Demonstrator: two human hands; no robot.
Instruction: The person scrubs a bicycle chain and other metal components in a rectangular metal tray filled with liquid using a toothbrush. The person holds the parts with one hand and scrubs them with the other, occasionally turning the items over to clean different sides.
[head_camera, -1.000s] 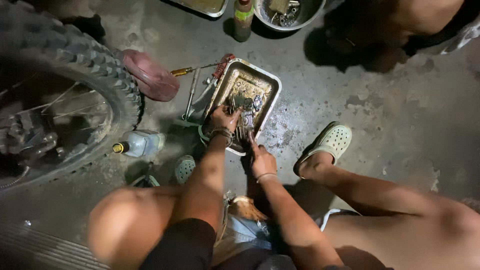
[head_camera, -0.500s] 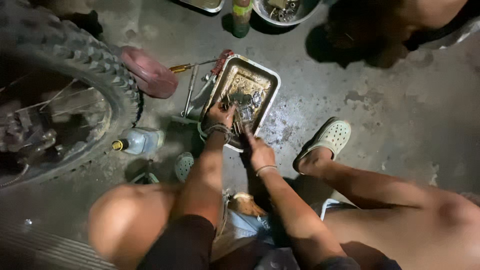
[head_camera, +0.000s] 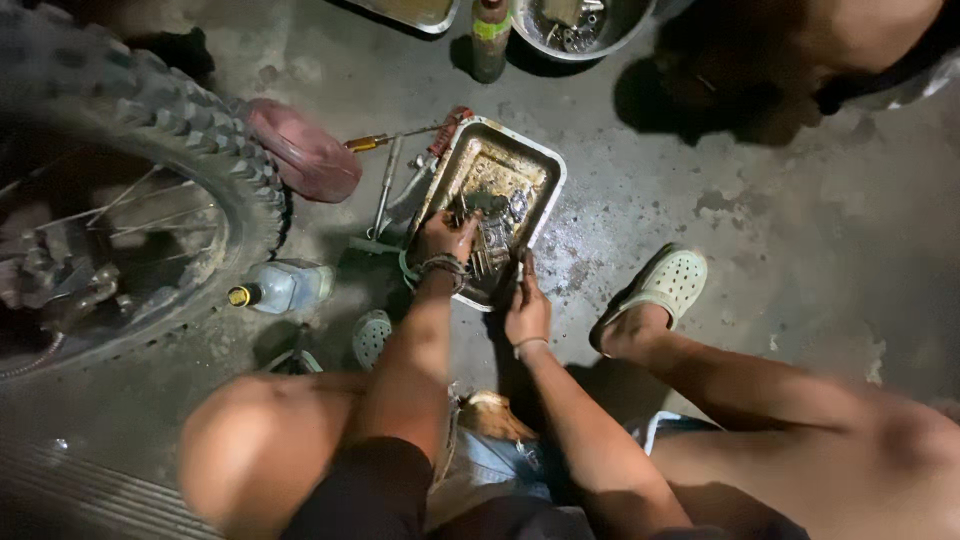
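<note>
**Hands working in metal tray on concrete floor**

Gripping loosely, the left hand (head_camera: 443, 238) is curling its fingers over small greasy metal parts (head_camera: 487, 232) at the near left edge of the rectangular metal tray (head_camera: 546, 172); what exactly it is clasping cannot be told. The right hand (head_camera: 526, 306) is resting flat and open against the tray's near edge. A knobby tyre (head_camera: 170, 120), a plastic bottle (head_camera: 285, 285) and a screwdriver (head_camera: 385, 140) are lying left of the tray.

Bare arms, a wristband on each wrist, denim shorts, pale perforated clogs (head_camera: 668, 283).

One metal tray (head_camera: 545, 165) of greasy parts, one knobby tyre (head_camera: 150, 110), one plastic bottle (head_camera: 285, 285) — two clogs (head_camera: 665, 285), two hands (head_camera: 445, 238).
</note>
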